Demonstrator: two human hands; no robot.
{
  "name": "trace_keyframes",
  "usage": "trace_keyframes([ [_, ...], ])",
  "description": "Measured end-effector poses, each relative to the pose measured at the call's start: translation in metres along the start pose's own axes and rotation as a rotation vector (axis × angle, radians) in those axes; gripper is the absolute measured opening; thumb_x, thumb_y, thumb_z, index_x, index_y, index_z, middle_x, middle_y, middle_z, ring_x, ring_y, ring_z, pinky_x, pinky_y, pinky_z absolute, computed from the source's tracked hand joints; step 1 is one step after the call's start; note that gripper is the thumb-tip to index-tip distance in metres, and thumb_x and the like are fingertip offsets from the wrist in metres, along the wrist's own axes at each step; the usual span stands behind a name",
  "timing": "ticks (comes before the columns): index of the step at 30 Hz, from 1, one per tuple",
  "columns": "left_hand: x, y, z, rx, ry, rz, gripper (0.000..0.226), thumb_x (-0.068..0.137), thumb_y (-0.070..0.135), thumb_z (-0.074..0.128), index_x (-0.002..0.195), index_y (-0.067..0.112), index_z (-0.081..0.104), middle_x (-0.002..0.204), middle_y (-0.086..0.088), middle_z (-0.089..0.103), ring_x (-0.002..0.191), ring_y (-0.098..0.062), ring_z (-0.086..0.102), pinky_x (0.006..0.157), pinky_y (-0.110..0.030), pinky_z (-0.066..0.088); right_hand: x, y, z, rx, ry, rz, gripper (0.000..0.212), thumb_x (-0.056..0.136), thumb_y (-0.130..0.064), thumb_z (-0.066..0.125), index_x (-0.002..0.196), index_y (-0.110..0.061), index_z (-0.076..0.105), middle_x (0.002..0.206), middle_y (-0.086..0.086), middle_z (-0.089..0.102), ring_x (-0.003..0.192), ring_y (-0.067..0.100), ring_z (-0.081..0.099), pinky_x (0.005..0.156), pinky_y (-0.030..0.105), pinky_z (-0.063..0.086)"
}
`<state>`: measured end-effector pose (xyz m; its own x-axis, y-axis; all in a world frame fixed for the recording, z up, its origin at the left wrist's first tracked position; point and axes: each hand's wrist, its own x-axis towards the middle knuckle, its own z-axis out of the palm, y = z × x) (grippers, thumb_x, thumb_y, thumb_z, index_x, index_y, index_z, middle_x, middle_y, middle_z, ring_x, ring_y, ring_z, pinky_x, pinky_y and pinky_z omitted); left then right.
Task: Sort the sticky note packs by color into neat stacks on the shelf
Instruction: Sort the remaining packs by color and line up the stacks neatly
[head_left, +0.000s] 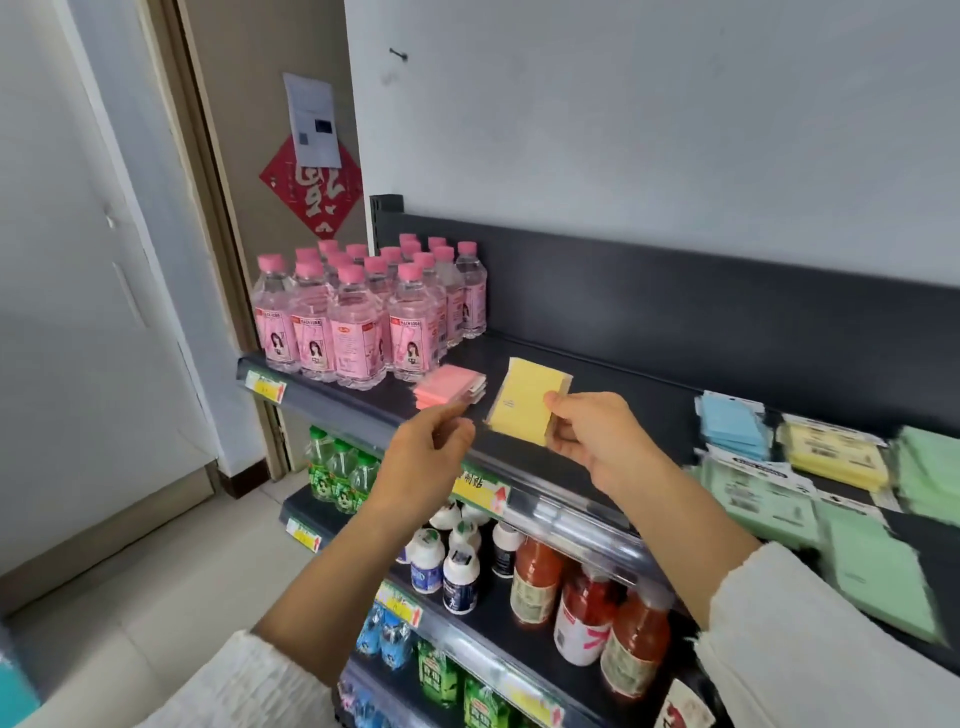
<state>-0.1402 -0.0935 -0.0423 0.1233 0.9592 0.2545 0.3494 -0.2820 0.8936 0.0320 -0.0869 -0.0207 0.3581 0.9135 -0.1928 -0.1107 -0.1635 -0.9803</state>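
Bottle block (363, 312), pink caps, packed tight at 10 o'clock on the top shelf. It takes up that end, so the sorted stacks probably have to start right beside it.

Unsorted heap at 3 o'clock: green packs (878, 577) sprawled and overlapping, a yellow pile (831, 457) behind them, blue packs (732, 426) at its 9 o'clock. All are blurred and the labels are unreadable. It looks like the source pile, with colours mixed and edges not squared.

Pink stack (449, 387) sits just beside the bottles with its edges roughly lined up. It looks like the first finished colour.

Right hand (597, 441) pinches the yellow pack (522, 400) by its near right corner, thumb on top and fingers under. The pack is tilted and held up over the shelf at the pink stack's 3 o'clock, not yet down. The corner grip likely leaves the far edge free to set down first. Judged step: starting a yellow stack next to the pink one.

Left hand (426, 457) hovers at the pink stack's 6 o'clock with fingers loosely curled and nothing seen in them. Can't tell whether the fingertips touch the stack. It is probably there to steady it or square it up.

Surface: dark shelf (597, 374) with a dark back panel and price tags on the front lip; drink bottles fill the lower tiers. Room: pale wall above, door at 11 o'clock with a red paper ornament and a printed sheet, light floor at 8 o'clock.
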Motion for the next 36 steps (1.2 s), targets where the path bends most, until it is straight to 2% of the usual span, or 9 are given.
trace_keyframes([
  [5,0.051,-0.025,-0.003,0.151,0.016,0.063,0.036,0.095,0.019,0.054,0.13,0.013,0.055,0.119,-0.003,0.062,0.102,-0.015,0.056,0.089,-0.025,0.043,0.043,-0.002,0.021,-0.105,0.021,0.082,0.019,0.092,-0.009,0.057,0.109,0.0,0.052,0.083,0.013,0.063,0.068,0.018,0.059,0.054,0.027,0.051],
  [9,0.088,-0.033,-0.001,0.409,-0.041,0.114,0.038,0.093,0.025,0.056,0.13,0.014,0.055,0.135,-0.004,0.051,0.126,-0.023,0.042,0.105,-0.032,0.032,0.069,-0.003,0.036,-0.259,0.006,0.123,0.014,0.093,-0.006,0.053,0.081,-0.006,0.045,0.07,0.013,0.055,0.057,0.018,0.052,0.053,0.028,0.05],
  [13,0.121,-0.04,-0.003,0.675,-0.225,0.106,0.049,0.092,0.039,0.055,0.137,0.022,0.047,0.153,-0.001,0.03,0.14,-0.027,0.02,0.115,-0.04,0.018,0.09,0.004,0.05,-0.488,0.053,0.038,0.005,0.087,-0.006,0.049,0.082,-0.006,0.05,0.084,0.02,0.064,0.077,0.031,0.065,0.075,0.044,0.058],
  [18,0.138,-0.045,-0.004,0.655,-0.392,0.188,0.045,0.095,0.032,0.052,0.136,0.014,0.05,0.15,-0.007,0.036,0.136,-0.023,0.035,0.109,-0.027,0.024,0.092,0.002,0.056,-0.76,0.052,0.012,0.028,0.088,-0.011,0.043,0.114,-0.004,0.047,0.121,0.018,0.05,0.097,0.032,0.061,0.066,0.032,0.047],
  [22,0.147,-0.057,-0.01,0.617,-0.415,0.262,0.046,0.093,0.037,0.055,0.135,0.019,0.051,0.15,-0.002,0.036,0.137,-0.021,0.033,0.113,-0.029,0.021,0.095,0.003,0.058,-0.739,0.072,0.039,0.012,0.089,-0.01,0.041,0.099,-0.006,0.047,0.104,0.012,0.051,0.08,0.023,0.055,0.066,0.033,0.049],
  [24,0.151,-0.065,-0.013,0.536,-0.443,0.255,0.047,0.091,0.037,0.057,0.135,0.022,0.05,0.151,0.001,0.033,0.137,-0.017,0.033,0.112,-0.028,0.023,0.094,0.004,0.06,-0.659,0.096,0.076,0.005,0.088,-0.009,0.043,0.091,-0.008,0.048,0.094,0.011,0.054,0.085,0.025,0.058,0.083,0.041,0.054],
  [27,0.152,-0.071,-0.014,0.505,-0.427,0.323,0.045,0.092,0.035,0.055,0.134,0.022,0.05,0.15,0.002,0.033,0.134,-0.019,0.037,0.108,-0.028,0.029,0.085,0.002,0.065,-0.63,0.143,0.131,0.016,0.087,-0.014,0.05,0.1,-0.005,0.053,0.104,0.013,0.061,0.1,0.029,0.062,0.089,0.049,0.053],
  [32,0.154,-0.074,-0.021,0.483,-0.478,0.38,0.045,0.095,0.032,0.05,0.137,0.018,0.046,0.153,-0.001,0.027,0.137,-0.022,0.032,0.107,-0.024,0.023,0.066,-0.003,0.081,-0.56,0.22,0.207,0.03,0.093,-0.009,0.051,0.121,0.0,0.051,0.102,0.011,0.057,0.079,0.016,0.059,0.069,0.027,0.054],
  [36,0.154,-0.07,-0.028,0.474,-0.521,0.372,0.042,0.095,0.029,0.048,0.133,0.011,0.049,0.153,-0.004,0.026,0.132,-0.025,0.038,0.102,-0.026,0.028,0.06,0.0,0.093,-0.546,0.326,0.197,0.031,0.093,-0.009,0.049,0.123,0.002,0.052,0.113,0.017,0.06,0.089,0.02,0.057,0.089,0.036,0.052],
])
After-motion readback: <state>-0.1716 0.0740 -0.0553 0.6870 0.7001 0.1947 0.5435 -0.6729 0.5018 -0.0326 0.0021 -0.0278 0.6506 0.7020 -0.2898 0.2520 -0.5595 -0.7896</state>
